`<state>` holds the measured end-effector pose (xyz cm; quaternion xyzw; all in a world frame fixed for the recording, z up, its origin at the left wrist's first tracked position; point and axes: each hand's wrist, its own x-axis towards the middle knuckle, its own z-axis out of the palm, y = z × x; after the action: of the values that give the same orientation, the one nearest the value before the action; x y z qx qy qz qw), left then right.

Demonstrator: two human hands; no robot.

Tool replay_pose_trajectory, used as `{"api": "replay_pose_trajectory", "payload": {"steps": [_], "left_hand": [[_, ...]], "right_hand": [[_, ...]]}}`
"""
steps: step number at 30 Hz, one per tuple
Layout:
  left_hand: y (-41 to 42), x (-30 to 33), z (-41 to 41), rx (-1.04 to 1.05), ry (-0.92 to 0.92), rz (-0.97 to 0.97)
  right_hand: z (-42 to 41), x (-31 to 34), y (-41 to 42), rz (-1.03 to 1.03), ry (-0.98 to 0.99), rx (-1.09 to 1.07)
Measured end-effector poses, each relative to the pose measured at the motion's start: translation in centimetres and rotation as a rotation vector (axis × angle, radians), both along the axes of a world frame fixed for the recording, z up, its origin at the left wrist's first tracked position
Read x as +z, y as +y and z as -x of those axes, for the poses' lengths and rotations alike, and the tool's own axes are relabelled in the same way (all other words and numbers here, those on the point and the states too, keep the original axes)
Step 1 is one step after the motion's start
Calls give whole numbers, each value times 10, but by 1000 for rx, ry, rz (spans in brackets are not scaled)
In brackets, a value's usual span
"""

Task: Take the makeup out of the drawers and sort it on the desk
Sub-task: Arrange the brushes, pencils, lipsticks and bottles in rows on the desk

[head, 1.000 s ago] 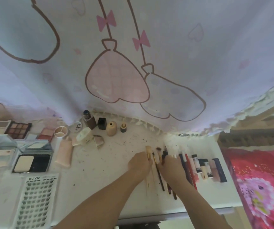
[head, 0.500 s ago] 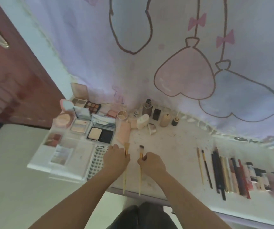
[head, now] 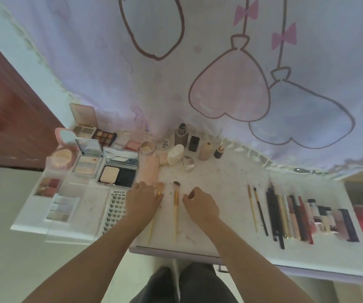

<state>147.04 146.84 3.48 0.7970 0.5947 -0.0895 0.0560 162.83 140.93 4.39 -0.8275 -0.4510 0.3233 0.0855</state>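
Observation:
Two gold-handled makeup brushes lie side by side on the white desk [head: 220, 193] near its front edge. My left hand [head: 143, 200] rests over the left brush [head: 151, 231], fingers covering its head, so only the handle shows. The right brush [head: 176, 206] lies free, bristles pointing away from me. My right hand [head: 200, 204] sits just right of it, fingers curled, holding nothing. Further right, two thin brushes [head: 256, 209] and a row of pencils and lipsticks [head: 296, 217] lie in parallel.
Open powder compacts and palettes [head: 117, 177] and a lash tray [head: 115, 211] fill the desk's left end. A pink tube [head: 150, 169] and small bottles [head: 181, 136] stand at the back. A printed curtain [head: 220, 62] hangs behind. My knees [head: 182, 285] are under the desk edge.
Both hands carried a brush each from the right-hand row to the desk's middle. The right hand has let its brush go; the left hand has flattened over its own.

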Motion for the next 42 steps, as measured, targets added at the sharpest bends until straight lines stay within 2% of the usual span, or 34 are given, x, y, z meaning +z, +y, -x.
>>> {"api": "replay_pose_trajectory", "payload": {"steps": [4,7,11,15,18,23,33,42], "left_hand": [[-14,21,-41,-72,-260,-97],[-38,27,-115,-210,-344,38],[-68,18,-208,-265,-259,261],[-74,1,-240,-255,-76,300],[-70,-5,-235,-229,-46,272],[-64,-2,-209,-190,-50,250],[-43,-3,-74,-156,21,108],[-32,-11,-31,-196,7,72]], "right_hand": [[-87,13,-23,-38,-61,-94],[-148,20,-43,19,-174,-123],[-177,13,-59,165,-195,-36],[-175,-1,-59,224,-225,95],[-174,-3,-56,222,-208,150],[-160,2,-40,265,-111,118],[-45,8,-3,225,7,205],[8,-1,2,177,13,156]]}}
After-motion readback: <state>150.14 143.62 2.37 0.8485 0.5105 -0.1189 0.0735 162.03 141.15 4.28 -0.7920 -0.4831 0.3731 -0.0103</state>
